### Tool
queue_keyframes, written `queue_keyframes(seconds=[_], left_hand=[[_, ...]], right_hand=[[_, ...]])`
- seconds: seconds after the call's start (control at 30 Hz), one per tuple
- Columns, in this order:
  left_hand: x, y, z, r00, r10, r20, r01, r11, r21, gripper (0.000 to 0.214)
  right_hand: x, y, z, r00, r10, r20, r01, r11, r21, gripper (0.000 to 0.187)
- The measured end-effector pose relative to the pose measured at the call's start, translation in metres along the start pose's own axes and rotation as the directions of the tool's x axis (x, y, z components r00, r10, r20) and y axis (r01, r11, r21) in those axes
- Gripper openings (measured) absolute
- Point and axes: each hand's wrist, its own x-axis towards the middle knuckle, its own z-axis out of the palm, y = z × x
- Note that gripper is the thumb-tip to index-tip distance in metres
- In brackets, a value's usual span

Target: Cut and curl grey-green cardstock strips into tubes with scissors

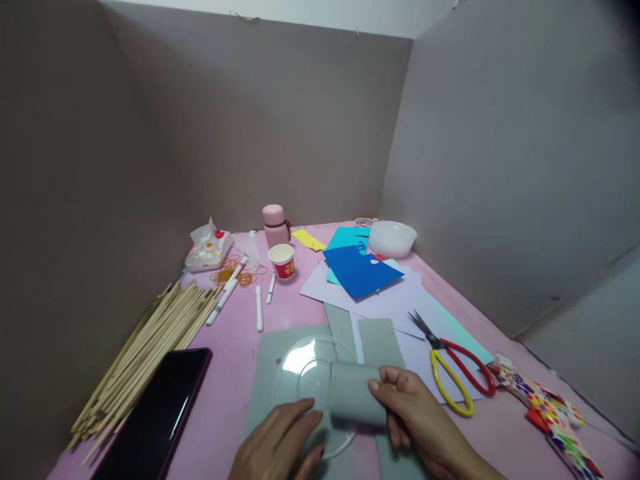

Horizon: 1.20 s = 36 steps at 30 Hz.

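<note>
On the near part of the table (233, 363), pinching gray roll (354, 395) by its right end with right hand (413, 403); narrow grip, thumb on top. Holding roll over right half of clear disc (307, 363); can't tell if resting on it. Just left of roll, spreading bent fingers of left hand (277, 440) above disc; loose, wide grip, can't tell if touching. Under disc, can see gray sheet (264, 363). Passing beneath right hand: gray strip (379, 337). To the right, see scissors (434, 343), partly on white paper (410, 293). Farther back, see blue paper (363, 273) overlapping white paper, then bowl (393, 240). On the left, see phone (157, 407) beside sticks (155, 333). Past disc, see cup (281, 255) in front of flask (275, 230).
</note>
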Motion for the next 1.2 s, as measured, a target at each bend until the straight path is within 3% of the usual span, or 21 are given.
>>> queue_keyframes(seconds=[0.27,0.43,0.53,0.67,0.8,0.9,0.97,1.0,1.03,1.07,1.1,1.13,1.17,1.2], left_hand=[[0.002,-0.004,0.022,0.991,-0.024,0.130,0.008,0.993,0.121,0.045],[-0.004,-0.006,0.023,0.974,-0.032,0.226,-0.011,0.983,0.185,0.078],[-0.003,-0.005,0.022,0.961,-0.010,0.276,-0.056,0.972,0.228,0.076],[0.002,0.001,0.027,0.966,0.061,0.252,-0.139,0.942,0.306,0.062],[0.001,0.001,0.031,0.969,0.038,0.243,-0.125,0.928,0.352,0.061],[-0.006,-0.006,0.021,0.989,0.060,0.132,-0.094,0.959,0.269,0.058],[-0.008,-0.009,0.009,0.999,-0.051,-0.013,0.052,0.995,0.085,0.053],[-0.006,-0.010,0.002,0.975,-0.204,-0.084,0.198,0.978,-0.069,0.048],[-0.003,-0.010,-0.004,0.909,-0.404,-0.104,0.366,0.892,-0.264,0.042],[0.002,-0.009,-0.010,0.787,-0.615,-0.045,0.529,0.710,-0.464,0.036],[0.007,-0.009,-0.013,0.636,-0.767,0.081,0.626,0.452,-0.636,0.032],[0.013,-0.008,-0.015,0.494,-0.831,0.257,0.663,0.169,-0.729,0.032],[0.019,-0.008,-0.014,0.389,-0.825,0.409,0.661,-0.060,-0.748,0.035],[0.022,-0.009,-0.011,0.333,-0.786,0.521,0.654,-0.205,-0.728,0.037]], right_hand=[[0.000,0.002,-0.003,1.000,-0.002,0.011,0.002,1.000,0.024,0.036],[0.000,0.001,-0.004,1.000,-0.003,0.022,0.002,0.997,0.071,0.035],[-0.001,-0.001,-0.004,1.000,0.003,0.024,-0.006,0.996,0.092,0.036],[-0.003,-0.005,-0.005,1.000,0.001,0.028,-0.006,0.983,0.186,0.038],[-0.003,-0.009,-0.011,0.999,-0.031,0.023,0.018,0.906,0.423,0.035],[-0.002,-0.011,-0.017,0.998,-0.037,0.057,-0.003,0.820,0.573,0.032],[-0.003,-0.013,-0.020,0.996,-0.030,0.085,-0.030,0.775,0.631,0.032],[-0.003,-0.014,-0.021,0.995,-0.024,0.092,-0.042,0.758,0.651,0.033],[-0.004,-0.016,-0.021,0.995,-0.018,0.093,-0.049,0.744,0.666,0.034],[-0.005,-0.017,-0.021,0.995,-0.013,0.095,-0.055,0.737,0.674,0.035],[-0.006,-0.019,-0.021,0.995,-0.013,0.096,-0.055,0.739,0.671,0.035],[-0.007,-0.020,-0.020,0.995,-0.022,0.099,-0.048,0.755,0.654,0.036],[-0.008,-0.021,-0.018,0.994,-0.037,0.102,-0.034,0.783,0.621,0.036],[-0.008,-0.021,-0.017,0.993,-0.054,0.103,-0.015,0.818,0.575,0.036]])
